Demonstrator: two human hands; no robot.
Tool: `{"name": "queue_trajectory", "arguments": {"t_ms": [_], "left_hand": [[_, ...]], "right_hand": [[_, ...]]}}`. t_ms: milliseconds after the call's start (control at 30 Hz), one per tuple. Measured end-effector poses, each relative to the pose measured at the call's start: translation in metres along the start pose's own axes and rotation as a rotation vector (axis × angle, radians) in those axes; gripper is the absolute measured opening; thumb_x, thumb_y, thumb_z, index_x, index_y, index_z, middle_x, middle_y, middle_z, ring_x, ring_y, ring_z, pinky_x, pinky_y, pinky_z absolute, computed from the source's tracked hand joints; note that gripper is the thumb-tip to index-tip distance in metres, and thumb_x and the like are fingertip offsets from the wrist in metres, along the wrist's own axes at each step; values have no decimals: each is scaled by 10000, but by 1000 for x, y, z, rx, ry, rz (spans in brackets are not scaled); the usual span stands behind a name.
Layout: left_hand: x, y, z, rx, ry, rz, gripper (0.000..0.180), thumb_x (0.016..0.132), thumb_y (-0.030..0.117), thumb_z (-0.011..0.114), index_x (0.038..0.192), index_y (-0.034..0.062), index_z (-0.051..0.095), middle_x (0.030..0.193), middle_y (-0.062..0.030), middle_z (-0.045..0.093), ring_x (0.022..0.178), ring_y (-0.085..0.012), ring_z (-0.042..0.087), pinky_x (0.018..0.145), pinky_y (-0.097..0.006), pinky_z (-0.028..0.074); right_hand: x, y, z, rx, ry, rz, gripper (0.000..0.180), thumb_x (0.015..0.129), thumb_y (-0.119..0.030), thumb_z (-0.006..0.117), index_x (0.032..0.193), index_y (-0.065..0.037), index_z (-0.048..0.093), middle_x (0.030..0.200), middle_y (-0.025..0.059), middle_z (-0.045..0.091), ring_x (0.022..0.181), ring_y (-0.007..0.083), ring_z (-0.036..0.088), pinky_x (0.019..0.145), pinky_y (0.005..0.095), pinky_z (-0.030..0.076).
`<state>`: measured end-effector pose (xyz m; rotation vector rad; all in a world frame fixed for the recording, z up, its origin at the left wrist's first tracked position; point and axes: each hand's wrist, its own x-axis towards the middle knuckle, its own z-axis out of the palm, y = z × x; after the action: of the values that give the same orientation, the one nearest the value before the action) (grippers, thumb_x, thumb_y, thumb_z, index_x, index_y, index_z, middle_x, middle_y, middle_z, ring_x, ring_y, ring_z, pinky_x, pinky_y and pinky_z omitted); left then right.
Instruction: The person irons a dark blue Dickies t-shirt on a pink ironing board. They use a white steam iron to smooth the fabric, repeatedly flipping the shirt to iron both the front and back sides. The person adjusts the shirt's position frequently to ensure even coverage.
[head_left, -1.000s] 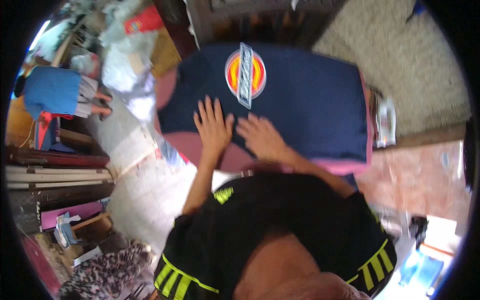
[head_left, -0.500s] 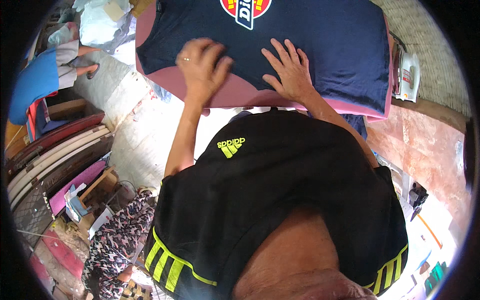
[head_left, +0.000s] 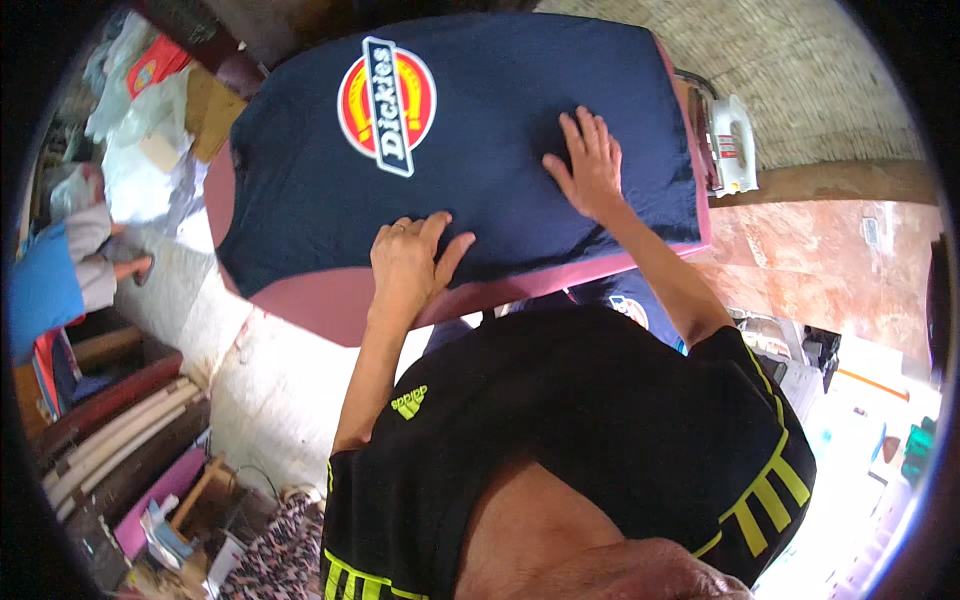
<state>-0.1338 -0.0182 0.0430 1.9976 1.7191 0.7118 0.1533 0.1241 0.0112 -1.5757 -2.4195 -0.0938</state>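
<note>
A dark navy T-shirt (head_left: pixel 500 90) with a round red, yellow and white printed emblem lies spread over a pink padded ironing board (head_left: pixel 330 305). My left hand (head_left: pixel 408 262), a ring on one finger, rests at the shirt's near edge with its fingers apart. Farther right, my right hand (head_left: pixel 590 165) lies flat on the shirt's fabric, fingers stretched out. Neither hand holds anything.
A white iron (head_left: pixel 735 145) stands just right of the board. Another dark garment (head_left: pixel 625 295) hangs below the board's near edge. Plastic bags (head_left: pixel 150 190) lie at the far left, near a person in blue (head_left: pixel 50 290). Stacked boards (head_left: pixel 120 440) lean at the lower left.
The view has shifted, so the whole emblem now shows. My left hand has come down onto the shirt's near edge. My right hand has slid farther across the shirt, away from me.
</note>
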Motion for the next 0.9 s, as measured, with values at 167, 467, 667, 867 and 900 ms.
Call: {"name": "queue_trajectory", "arguments": {"t_ms": [167,467,667,867,900], "left_hand": [[93,7,37,284,140,318,643,857,546,670,1359,156,571,1469,-170,402,1332,-422,392,1002,-599,353],[193,45,106,440,111,401,859,826,723,591,1502,225,412,1588,-168,270,1457,-450,237,1076,-737,215],[178,158,168,313,-224,599,837,785,702,653,1474,265,467,1602,-147,263,1478,-433,200,1093,-732,196],[127,222,220,147,-518,811,804,838,667,609,1507,256,434,1650,-122,186,1515,-421,107,1158,-692,84],[119,227,228,107,-515,827,803,844,675,590,1507,248,436,1651,-122,183,1518,-414,105,1163,-684,78]], "right_hand": [[87,77,19,-85,109,279,749,951,-653,451,1509,-157,392,1583,158,299,1454,395,257,1132,627,221],[120,217,4,-83,56,276,721,985,-588,423,1528,-118,359,1594,153,312,1484,388,235,1183,564,212],[31,295,-88,-521,223,86,663,940,-561,575,1464,-174,455,1548,182,349,1396,362,359,1090,559,328],[-29,390,-102,141,33,554,494,956,-432,641,1282,-62,601,992,153,685,883,248,651,785,394,525],[-25,387,-100,463,55,568,401,966,-425,642,1069,-38,639,709,48,617,612,136,565,594,293,485]]}}
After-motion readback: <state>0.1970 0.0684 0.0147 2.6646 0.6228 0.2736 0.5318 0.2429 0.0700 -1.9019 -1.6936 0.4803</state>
